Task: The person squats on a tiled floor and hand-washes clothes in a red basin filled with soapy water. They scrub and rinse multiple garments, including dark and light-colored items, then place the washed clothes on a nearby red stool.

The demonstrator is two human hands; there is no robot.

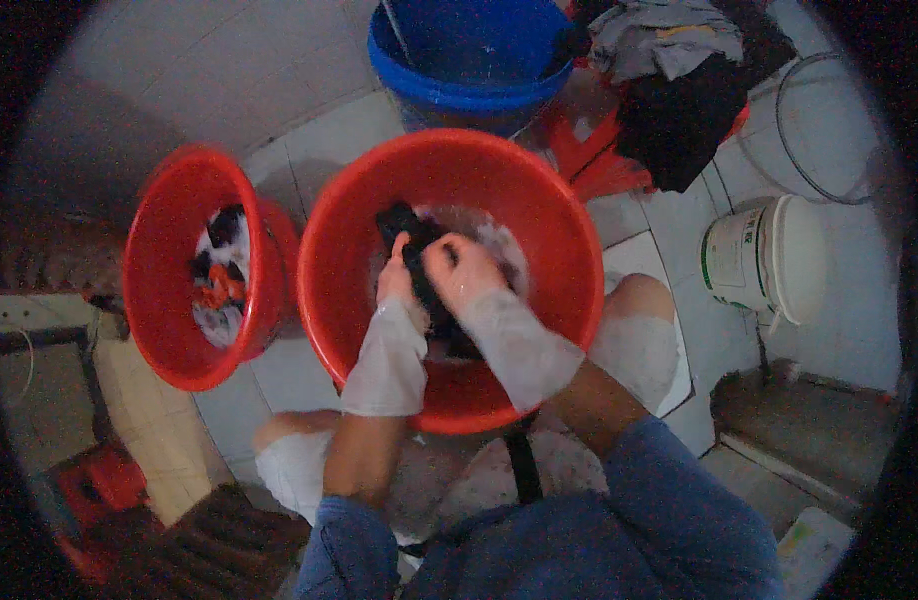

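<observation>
Right before me on the floor stands a red plastic basin [339, 300] with sudsy water [496, 236] in it. My left hand [397, 274] grips a dark wet cloth [403, 225] over the basin's middle. On the same cloth, my right hand [463, 266] is closed with its fingers curled, slightly blurred. The cloth is bunched between both hands and hangs down under my wrists, where my forearms hide part of it. Pale cuffs cover both wrists.
Left of me is a second red basin [159, 300] holding suds and dark and orange cloths [220, 286]. A blue tub [466, 94] stands beyond. Dark clothes [673, 120] and grey clothes [665, 34] are heaped at the far right. A white lidded bucket [755, 259] is at the right.
</observation>
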